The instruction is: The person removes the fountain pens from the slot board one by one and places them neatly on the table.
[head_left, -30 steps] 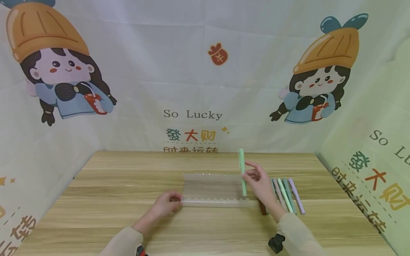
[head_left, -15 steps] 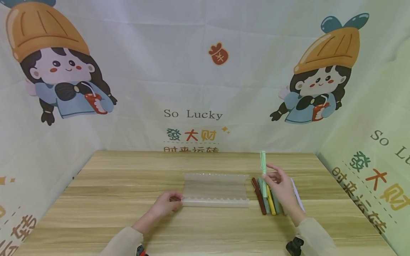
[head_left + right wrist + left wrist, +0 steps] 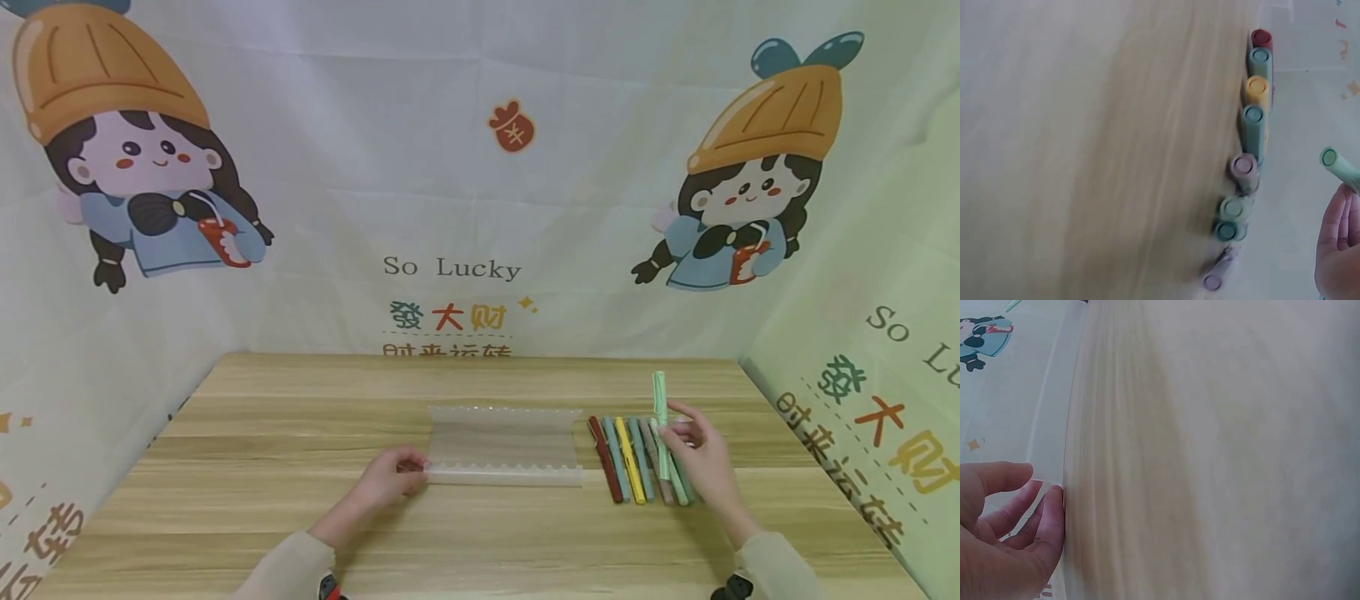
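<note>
My right hand (image 3: 701, 446) pinches a light green pen (image 3: 660, 396) between thumb and fingers, upright with its clip end up, above the right part of a row of pens. That raised pen (image 3: 1338, 164) shows apart from the row in the right wrist view. In the row lie a dark red pen (image 3: 606, 460), a yellow pen (image 3: 630, 460) and several teal, green and mauve ones; a lavender pen (image 3: 1217, 275) is hidden behind my hand in the head view. My left hand (image 3: 390, 473) pinches the left end of a clear plastic tray (image 3: 502, 477) with notched edges.
The wooden table (image 3: 480, 542) has a pale printed cloth (image 3: 450, 167) hanging behind it and at both sides. A dark wrist device (image 3: 731, 587) sits at the right sleeve, another (image 3: 330, 587) at the left.
My right hand has moved right with the light green pen, from over the tray's right end to over the row, and slightly lower. My left hand and the tray have stayed put.
</note>
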`<state>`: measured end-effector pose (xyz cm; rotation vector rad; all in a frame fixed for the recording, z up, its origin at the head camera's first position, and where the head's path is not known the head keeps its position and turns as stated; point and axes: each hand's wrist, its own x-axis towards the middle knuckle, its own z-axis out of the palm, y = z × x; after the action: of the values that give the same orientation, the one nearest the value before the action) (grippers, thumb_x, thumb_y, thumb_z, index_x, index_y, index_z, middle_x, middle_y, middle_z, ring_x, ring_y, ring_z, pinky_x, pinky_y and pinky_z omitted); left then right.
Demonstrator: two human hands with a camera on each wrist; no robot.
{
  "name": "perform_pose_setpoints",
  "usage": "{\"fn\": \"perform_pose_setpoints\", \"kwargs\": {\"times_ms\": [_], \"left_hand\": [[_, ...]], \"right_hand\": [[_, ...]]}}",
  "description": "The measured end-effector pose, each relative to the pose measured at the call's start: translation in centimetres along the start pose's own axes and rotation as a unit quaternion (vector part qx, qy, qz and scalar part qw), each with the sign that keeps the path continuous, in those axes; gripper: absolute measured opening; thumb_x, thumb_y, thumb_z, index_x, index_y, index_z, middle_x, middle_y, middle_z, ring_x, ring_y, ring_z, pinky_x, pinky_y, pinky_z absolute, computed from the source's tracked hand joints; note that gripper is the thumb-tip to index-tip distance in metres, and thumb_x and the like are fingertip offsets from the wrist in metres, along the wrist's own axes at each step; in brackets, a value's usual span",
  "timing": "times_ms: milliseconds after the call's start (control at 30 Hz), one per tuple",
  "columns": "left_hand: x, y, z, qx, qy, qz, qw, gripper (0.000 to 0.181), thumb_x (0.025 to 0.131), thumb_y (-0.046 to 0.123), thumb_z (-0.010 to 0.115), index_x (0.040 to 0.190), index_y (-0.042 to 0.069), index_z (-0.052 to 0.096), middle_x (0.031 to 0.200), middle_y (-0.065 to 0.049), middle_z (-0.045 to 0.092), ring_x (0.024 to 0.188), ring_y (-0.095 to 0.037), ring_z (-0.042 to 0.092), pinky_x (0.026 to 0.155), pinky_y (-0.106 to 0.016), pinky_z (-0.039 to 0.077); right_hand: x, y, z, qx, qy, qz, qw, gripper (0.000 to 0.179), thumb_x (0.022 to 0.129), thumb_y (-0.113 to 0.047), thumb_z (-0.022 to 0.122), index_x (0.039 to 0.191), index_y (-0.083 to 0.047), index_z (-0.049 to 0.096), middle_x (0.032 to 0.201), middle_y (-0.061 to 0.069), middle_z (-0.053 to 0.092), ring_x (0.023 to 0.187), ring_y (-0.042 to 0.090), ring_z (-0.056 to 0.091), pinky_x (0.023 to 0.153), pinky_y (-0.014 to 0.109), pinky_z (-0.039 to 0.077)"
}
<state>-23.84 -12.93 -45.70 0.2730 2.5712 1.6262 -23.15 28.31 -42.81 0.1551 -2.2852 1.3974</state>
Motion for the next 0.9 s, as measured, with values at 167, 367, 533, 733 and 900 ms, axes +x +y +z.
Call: {"fn": "perform_pose_setpoints", "kwargs": {"times_ms": [167, 367, 533, 733, 900], "left_hand": [[0.0, 0.0, 0.0, 0.002, -0.002, 0.003, 1.0000, 0.015, 0.079, -0.001, 0.061, 0.092, -0.007, 0.057, 0.080, -0.007, 0.056, 0.070, -0.016, 0.052, 0.059, -0.031, 0.048], [0.2, -0.1, 0.0, 0.001, -0.005, 0.005, 1.0000, 0.014, 0.079, -0.001, 0.060, 0.091, -0.007, 0.058, 0.079, -0.006, 0.056, 0.070, -0.016, 0.052, 0.059, -0.029, 0.047], [0.2, -0.2, 0.0, 0.002, -0.006, 0.004, 1.0000, 0.014, 0.078, -0.001, 0.060, 0.091, -0.006, 0.058, 0.079, -0.006, 0.056, 0.069, -0.015, 0.051, 0.058, -0.029, 0.047], [0.2, -0.2, 0.0, 0.005, -0.004, 0.004, 1.0000, 0.014, 0.078, -0.001, 0.060, 0.091, -0.006, 0.058, 0.080, -0.006, 0.056, 0.070, -0.015, 0.052, 0.058, -0.029, 0.047], [0.1, -0.1, 0.0, 0.007, 0.000, 0.001, 1.0000, 0.015, 0.078, -0.001, 0.061, 0.091, -0.007, 0.058, 0.079, -0.006, 0.056, 0.068, -0.016, 0.052, 0.058, -0.031, 0.047]], "right_hand": [[-0.6, 0.5, -1.1, -0.026, 0.020, 0.016, 0.9993, 0.033, 0.084, -0.006, 0.058, 0.115, 0.001, 0.050, 0.082, 0.014, 0.061, 0.069, 0.002, 0.052, 0.058, 0.016, 0.043], [-1.0, 1.0, -2.6, -0.062, 0.013, 0.042, 0.9971, 0.035, 0.085, -0.009, 0.057, 0.118, 0.002, 0.048, 0.087, 0.019, 0.061, 0.070, 0.000, 0.052, 0.059, 0.017, 0.043], [-1.0, 1.7, -3.8, -0.086, 0.019, 0.052, 0.9948, 0.036, 0.085, -0.011, 0.058, 0.118, 0.001, 0.049, 0.086, 0.018, 0.062, 0.068, -0.002, 0.051, 0.058, 0.015, 0.043], [-0.9, 2.3, -5.4, -0.125, -0.008, 0.063, 0.9902, 0.038, 0.086, -0.014, 0.057, 0.118, 0.004, 0.047, 0.086, 0.020, 0.061, 0.064, 0.000, 0.051, 0.054, 0.019, 0.043], [-0.8, 2.4, -6.6, -0.166, -0.059, 0.079, 0.9811, 0.039, 0.087, -0.015, 0.054, 0.119, 0.006, 0.044, 0.089, 0.024, 0.060, 0.069, 0.013, 0.054, 0.056, 0.026, 0.043]]}}
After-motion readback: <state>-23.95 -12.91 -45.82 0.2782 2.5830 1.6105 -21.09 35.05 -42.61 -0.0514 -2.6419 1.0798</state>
